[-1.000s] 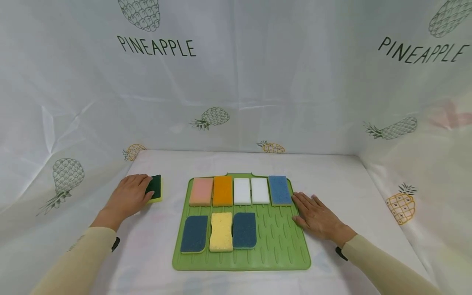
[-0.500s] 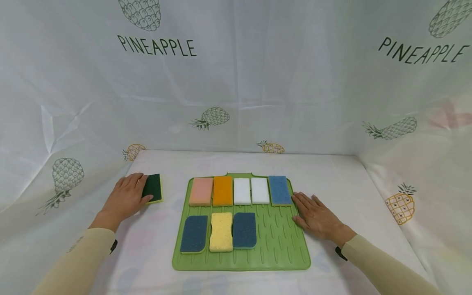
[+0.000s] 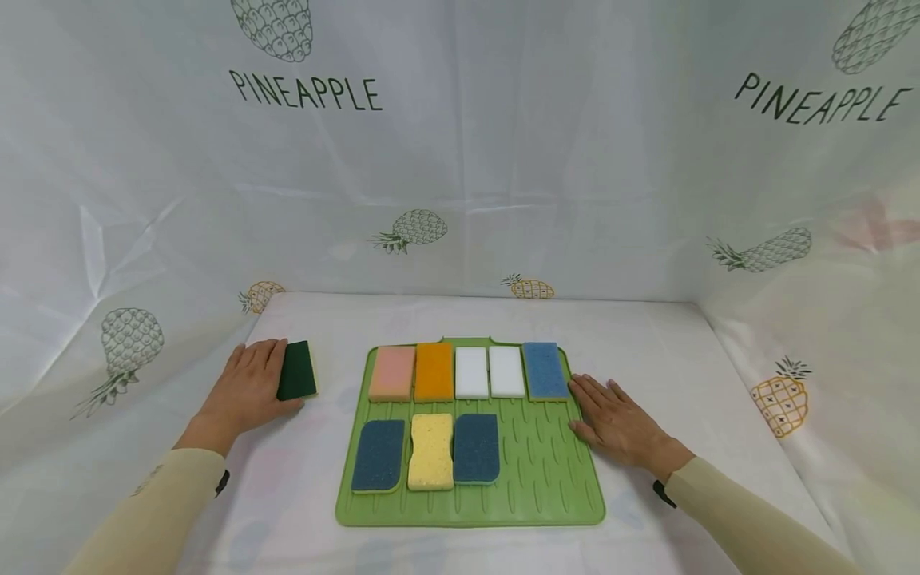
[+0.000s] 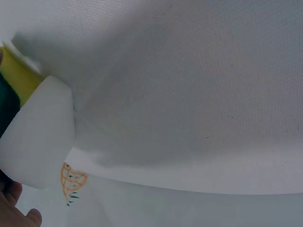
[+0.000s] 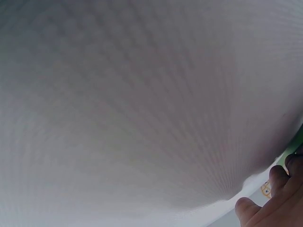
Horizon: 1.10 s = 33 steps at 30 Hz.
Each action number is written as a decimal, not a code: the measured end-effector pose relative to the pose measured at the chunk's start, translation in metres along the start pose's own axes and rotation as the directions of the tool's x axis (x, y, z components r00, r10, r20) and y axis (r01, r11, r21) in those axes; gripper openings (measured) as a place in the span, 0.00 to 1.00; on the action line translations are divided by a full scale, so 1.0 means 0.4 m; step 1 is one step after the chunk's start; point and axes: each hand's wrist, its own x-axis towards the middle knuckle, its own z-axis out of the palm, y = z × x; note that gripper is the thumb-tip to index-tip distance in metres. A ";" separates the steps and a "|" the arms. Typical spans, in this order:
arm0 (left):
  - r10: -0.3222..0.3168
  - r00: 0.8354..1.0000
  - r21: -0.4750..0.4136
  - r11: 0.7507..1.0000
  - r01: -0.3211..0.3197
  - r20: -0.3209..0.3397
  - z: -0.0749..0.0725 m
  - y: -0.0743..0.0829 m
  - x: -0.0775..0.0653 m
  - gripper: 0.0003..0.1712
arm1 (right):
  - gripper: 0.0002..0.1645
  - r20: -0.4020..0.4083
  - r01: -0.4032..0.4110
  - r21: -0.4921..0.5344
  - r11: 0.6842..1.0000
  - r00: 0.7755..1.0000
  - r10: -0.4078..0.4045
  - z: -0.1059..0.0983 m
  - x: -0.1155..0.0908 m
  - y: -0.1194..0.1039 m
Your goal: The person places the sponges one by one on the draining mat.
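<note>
My left hand grips a dark green scouring sponge with a yellow layer, on the cloth left of the mat. Its fingers lie along the sponge's left side and the thumb is at the near edge. In the left wrist view the yellow layer shows at the left edge, overlapped by a white rounded shape. My right hand lies flat with fingers extended, fingertips at the right edge of the green ridged mat.
Across the mat's back row lie a pink sponge, an orange sponge, two white sponges and a blue sponge. In front are two dark blue sponges flanking a yellow one. Pineapple-print sheeting walls the table.
My left hand has shifted slightly left, and the green sponge has moved a little with it, its dark face now turned and more exposed. The right hand stays put.
</note>
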 end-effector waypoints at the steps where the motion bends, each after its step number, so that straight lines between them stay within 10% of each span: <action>1: 0.000 1.000 0.013 1.000 0.000 -0.001 0.002 -0.001 0.000 0.67 | 0.46 0.000 0.001 0.000 1.000 1.000 -0.001 0.000 0.000 -0.001; 15: 0.063 0.978 0.067 0.996 -0.051 -0.200 -0.014 0.006 0.032 0.66 | 0.45 -0.014 -0.001 0.007 1.000 1.000 0.001 -0.005 -0.001 -0.006; 33: 0.110 0.964 0.131 0.988 -0.080 -0.242 -0.058 0.072 0.086 0.64 | 0.46 0.014 -0.009 0.004 1.000 1.000 0.009 -0.003 0.002 -0.004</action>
